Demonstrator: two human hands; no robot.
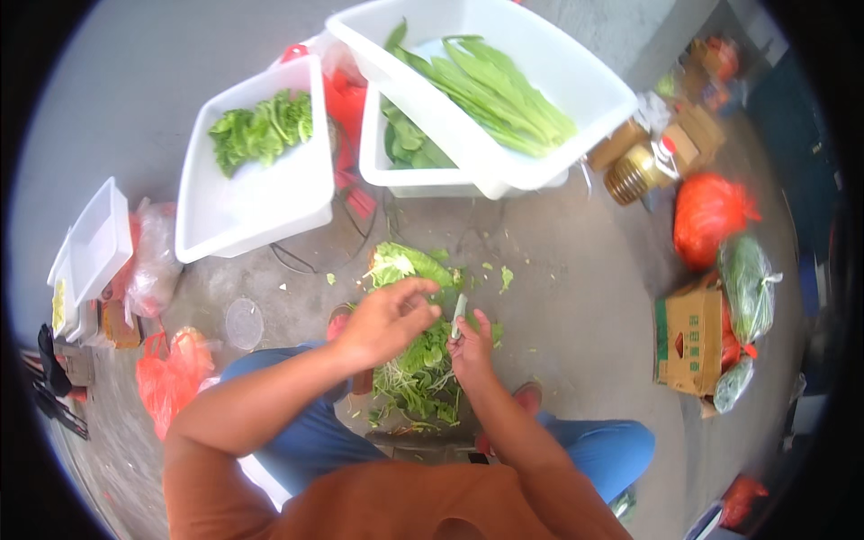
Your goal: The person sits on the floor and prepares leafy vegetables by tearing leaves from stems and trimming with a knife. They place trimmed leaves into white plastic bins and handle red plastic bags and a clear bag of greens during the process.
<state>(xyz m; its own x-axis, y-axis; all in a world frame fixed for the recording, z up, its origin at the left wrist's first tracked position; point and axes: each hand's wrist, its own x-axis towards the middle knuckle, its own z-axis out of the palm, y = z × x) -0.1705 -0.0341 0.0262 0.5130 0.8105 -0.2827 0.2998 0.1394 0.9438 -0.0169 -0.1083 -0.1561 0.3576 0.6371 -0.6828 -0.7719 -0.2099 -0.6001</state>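
My left hand [388,324] hovers over the greens on the floor, thumb and fingers curved and apart, with nothing visible between them. To its right, my right hand [472,347] grips what looks like a small pale knife [460,314], pointing away from me. Just beyond my left hand lies a leafy lettuce head [408,263], partly hidden by my fingers. Between my feet is a heap of loose leaves and trimmed stems [418,388]. Long green leaves [496,88] lie in a white plastic tub [574,81], tilted across another white tub [412,179] holding darker leaves.
A white tub [250,209] on the left holds curly lettuce [263,128]. Cables [297,268] run along the concrete floor beside it. At right stand an oil bottle [638,174], a red plastic bag [712,219] and a cardboard box [688,341]. Red bags [169,378] lie at left.
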